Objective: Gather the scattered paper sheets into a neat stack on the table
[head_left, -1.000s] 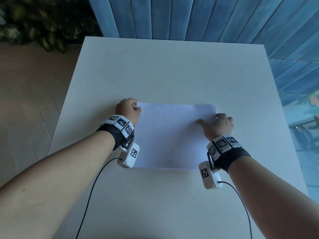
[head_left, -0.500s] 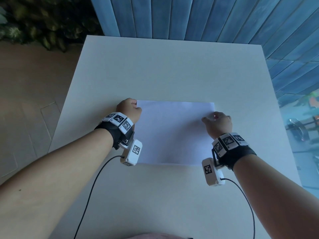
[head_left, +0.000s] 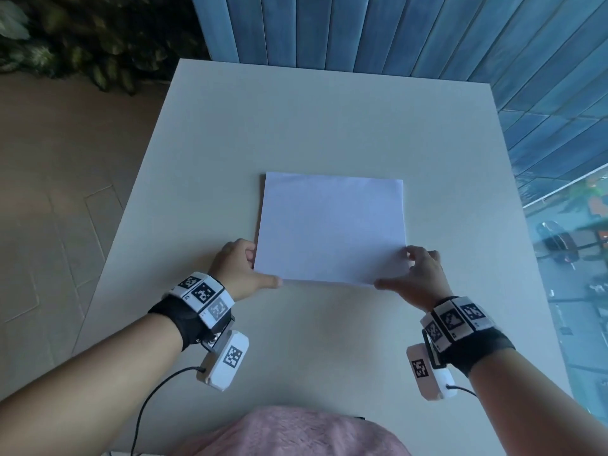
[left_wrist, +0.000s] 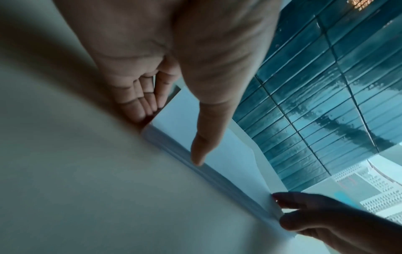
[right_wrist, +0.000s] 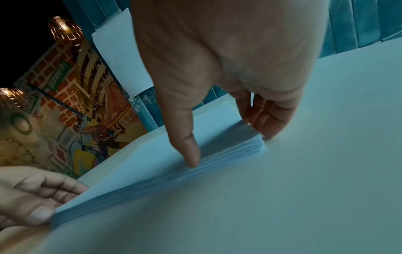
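While the paper stack [head_left: 330, 230] lies flat, left hand [head_left: 238, 269] and right hand [head_left: 418, 274] fingers—loosely spread—touch its near corners.

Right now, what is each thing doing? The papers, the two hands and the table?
papers: one squared stack, flat on the table
left hand: fingers straight against the stack's left side, thumb along its near edge
right hand: fingers at the stack's right side, thumb along its near edge
table: bears the stack
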Demonstrator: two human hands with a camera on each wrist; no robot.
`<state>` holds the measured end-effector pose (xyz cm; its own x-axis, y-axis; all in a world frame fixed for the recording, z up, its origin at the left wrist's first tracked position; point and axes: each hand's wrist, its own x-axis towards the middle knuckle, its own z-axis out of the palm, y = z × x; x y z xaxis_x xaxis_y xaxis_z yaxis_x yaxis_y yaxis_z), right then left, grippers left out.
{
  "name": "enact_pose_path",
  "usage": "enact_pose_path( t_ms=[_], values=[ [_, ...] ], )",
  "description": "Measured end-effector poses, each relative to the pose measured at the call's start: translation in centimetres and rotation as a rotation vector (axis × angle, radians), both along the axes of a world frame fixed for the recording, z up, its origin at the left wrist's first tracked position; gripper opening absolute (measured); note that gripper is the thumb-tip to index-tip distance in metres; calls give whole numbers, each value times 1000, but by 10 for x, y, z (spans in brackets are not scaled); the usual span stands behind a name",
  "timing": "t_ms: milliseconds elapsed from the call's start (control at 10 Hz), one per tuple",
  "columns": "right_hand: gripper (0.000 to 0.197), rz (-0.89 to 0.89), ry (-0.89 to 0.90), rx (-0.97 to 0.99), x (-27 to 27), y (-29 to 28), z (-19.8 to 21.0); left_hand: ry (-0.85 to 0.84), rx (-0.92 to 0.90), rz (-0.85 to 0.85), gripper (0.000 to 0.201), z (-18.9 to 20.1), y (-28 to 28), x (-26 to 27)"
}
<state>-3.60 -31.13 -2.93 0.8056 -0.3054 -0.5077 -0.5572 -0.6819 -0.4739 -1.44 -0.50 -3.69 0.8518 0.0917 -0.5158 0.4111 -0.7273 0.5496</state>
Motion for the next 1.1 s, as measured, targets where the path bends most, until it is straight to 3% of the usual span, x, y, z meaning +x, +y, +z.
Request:
enact_pose_path(
  t_ms=[200, 600, 900, 1100],
  values=[
    [94, 63, 77, -75, 5, 5, 0, -81, 144, -44, 58, -7, -12, -1],
    [86, 35, 66, -166, 11, 5, -11, -72, 184, -86, 51, -8, -10, 5],
    [95, 8, -4, -56, -4, -3, -7, -70, 146, -90, 66, -10, -2, -3],
    [106, 55, -89, -45, -54, -19, -6, -137, 51, -97, 71, -5, 25, -47]
  ],
)
